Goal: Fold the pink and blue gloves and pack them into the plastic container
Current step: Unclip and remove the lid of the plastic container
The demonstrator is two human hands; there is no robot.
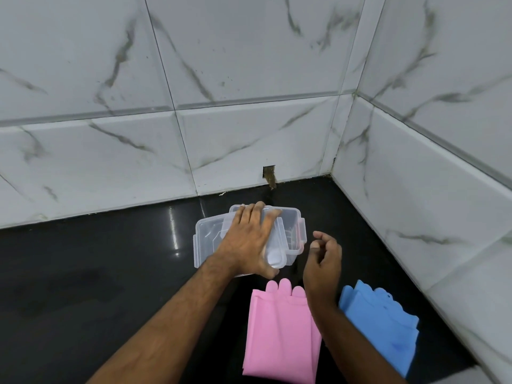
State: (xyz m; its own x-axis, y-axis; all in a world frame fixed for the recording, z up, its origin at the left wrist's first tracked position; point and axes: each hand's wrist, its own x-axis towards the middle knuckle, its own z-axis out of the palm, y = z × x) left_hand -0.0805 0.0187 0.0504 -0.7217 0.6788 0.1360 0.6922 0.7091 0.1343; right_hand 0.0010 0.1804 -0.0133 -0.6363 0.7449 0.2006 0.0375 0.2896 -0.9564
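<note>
While the left hand [249, 239] lies flat on the clear lid [273, 239] with its fingers spread, gripping the lid's near edge with the thumb, the clear plastic container [203, 239] sits under it on the shiny black counter [83, 273]. The lid looks crooked on the box, so it could slide or tip off if the hand pushes too hard. The right hand [322, 261] hangs just beside the box, fingers loosely curled and holding nothing. The pink gloves [277, 328] and blue gloves [382, 322] lie flat near the person, not yet in the box. The smooth counter might let the box skid away. The blue gloves lie close to the tiled wall [415, 217]. I see no words or labels anywhere.
</note>
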